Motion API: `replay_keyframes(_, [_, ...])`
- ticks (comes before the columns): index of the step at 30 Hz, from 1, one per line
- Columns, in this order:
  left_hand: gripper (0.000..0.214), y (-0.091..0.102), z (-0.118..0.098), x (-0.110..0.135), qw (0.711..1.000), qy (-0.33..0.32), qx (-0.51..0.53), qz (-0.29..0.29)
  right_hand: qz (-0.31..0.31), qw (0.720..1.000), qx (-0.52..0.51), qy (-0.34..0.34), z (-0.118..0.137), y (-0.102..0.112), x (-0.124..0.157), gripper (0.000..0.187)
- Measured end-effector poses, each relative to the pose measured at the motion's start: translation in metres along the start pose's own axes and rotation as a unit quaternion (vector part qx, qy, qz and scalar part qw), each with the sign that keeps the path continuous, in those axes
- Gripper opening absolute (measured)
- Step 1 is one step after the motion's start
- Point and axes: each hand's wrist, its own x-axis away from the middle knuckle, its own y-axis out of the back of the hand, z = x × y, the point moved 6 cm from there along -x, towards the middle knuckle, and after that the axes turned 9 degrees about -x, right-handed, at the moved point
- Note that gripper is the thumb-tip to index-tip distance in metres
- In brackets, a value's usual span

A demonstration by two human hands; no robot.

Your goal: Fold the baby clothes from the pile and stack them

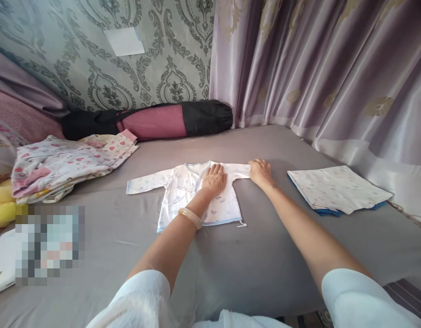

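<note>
A small white baby shirt (178, 191) with a pale print lies spread flat on the grey bed sheet (251, 255), its left sleeve stretched out. My left hand (214, 179) rests flat on the shirt's chest, fingers spread, a pale bangle on the wrist. My right hand (260, 171) lies on the end of the shirt's right sleeve, fingers curled down onto the cloth.
A folded stack of small printed garments (336, 189) lies to the right. A pile of heart-print clothes (67, 161) sits at the left, beside a yellow soft toy (2, 202). A rolled pink mat in a black bag (155, 120) lies along the wall. Curtains (333, 68) hang on the right.
</note>
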Motion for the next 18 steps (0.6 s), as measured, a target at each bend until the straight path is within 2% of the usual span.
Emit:
replay_keyframes(5, [0.06, 0.001, -0.002, 0.001, 0.999, 0.0, -0.005, 0.033, -0.026, 0.992, -0.002, -0.12, -0.036, 0.012, 0.002, 0.032])
replay_keyframes(8, [0.065, 0.003, -0.002, 0.002, 0.999, -0.001, 0.003, 0.051, -0.012, 0.983, -0.055, -0.175, -0.053, 0.011, 0.0, 0.028])
replay_keyframes(10, [0.067, 0.005, -0.002, 0.002, 0.998, 0.0, 0.008, 0.056, -0.01, 0.977, -0.113, -0.183, -0.057, 0.008, -0.004, 0.022])
replay_keyframes(12, [0.068, 0.006, -0.003, 0.003, 0.998, -0.003, 0.008, 0.056, -0.051, 0.961, -0.197, -0.185, -0.057, 0.008, -0.008, 0.021])
replay_keyframes(15, [0.069, 0.007, -0.003, 0.003, 0.998, -0.008, 0.006, 0.059, -0.129, 0.906, -0.346, -0.208, -0.055, 0.009, -0.011, 0.023])
replay_keyframes(16, [0.07, 0.007, -0.003, 0.004, 0.998, -0.008, 0.006, 0.06, -0.15, 0.891, -0.372, -0.212, -0.054, 0.01, -0.011, 0.023])
replay_keyframes(18, [0.072, 0.006, -0.003, 0.003, 0.998, -0.007, 0.003, 0.058, -0.186, 0.89, -0.363, -0.206, -0.05, 0.015, -0.01, 0.019])
